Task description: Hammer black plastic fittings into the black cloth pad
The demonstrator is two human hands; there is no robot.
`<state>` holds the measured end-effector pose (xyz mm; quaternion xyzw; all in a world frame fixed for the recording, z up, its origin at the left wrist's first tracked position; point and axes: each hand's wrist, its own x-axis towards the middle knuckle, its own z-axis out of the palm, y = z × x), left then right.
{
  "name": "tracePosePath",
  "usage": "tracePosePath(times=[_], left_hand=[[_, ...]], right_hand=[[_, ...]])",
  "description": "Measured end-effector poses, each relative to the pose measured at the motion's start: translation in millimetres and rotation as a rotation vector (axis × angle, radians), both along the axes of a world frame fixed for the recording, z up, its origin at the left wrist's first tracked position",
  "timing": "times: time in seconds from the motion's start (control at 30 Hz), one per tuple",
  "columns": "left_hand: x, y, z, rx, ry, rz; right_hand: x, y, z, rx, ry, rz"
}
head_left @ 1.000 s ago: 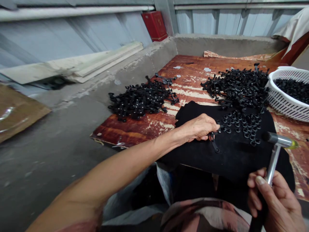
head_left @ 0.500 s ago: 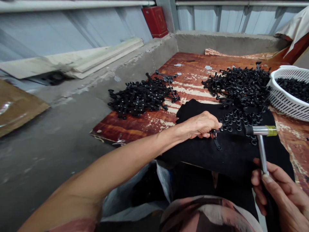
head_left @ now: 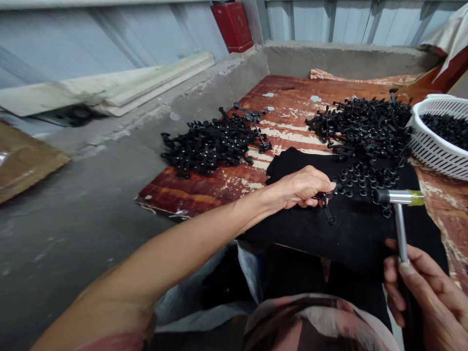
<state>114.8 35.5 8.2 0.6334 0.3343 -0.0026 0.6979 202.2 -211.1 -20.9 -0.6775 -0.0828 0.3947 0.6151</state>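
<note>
My left hand [head_left: 302, 187] reaches across a black cloth [head_left: 351, 234] and pinches a small black plastic strap piece [head_left: 326, 205] against it. My right hand [head_left: 420, 297], low at the right, is closed round the handle of a small metal hammer [head_left: 399, 209]. The hammer's head hovers just above the cloth, to the right of the pinched piece. Several small black rings [head_left: 365, 178] lie loose on the cloth between the two hands.
Two heaps of black strap pieces lie on the worn red board [head_left: 219, 187]: the left heap [head_left: 214, 144] and the right heap [head_left: 361, 124]. A white slotted basket [head_left: 433, 146] with black parts stands at the right. A concrete ledge, planks and a red box [head_left: 232, 24] line the wall behind.
The hammer has swung from tilted off to the right to upright, its head lower and closer to the pinched piece. My left hand has stayed put. The view has shifted slightly downward.
</note>
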Motion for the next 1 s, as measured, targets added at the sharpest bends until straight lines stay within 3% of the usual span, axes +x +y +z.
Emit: tracePosePath(times=[0.53,1.0], left_hand=[[0,-3,-1.8,0.113,0.017,-0.004],[-7,9,-27.5,0.187,-0.122,-0.111]], right_hand=[[11,-12,-17.5,0.016,-0.022,0.099],[16,-15,-16.4,-0.027,-0.057,0.162]])
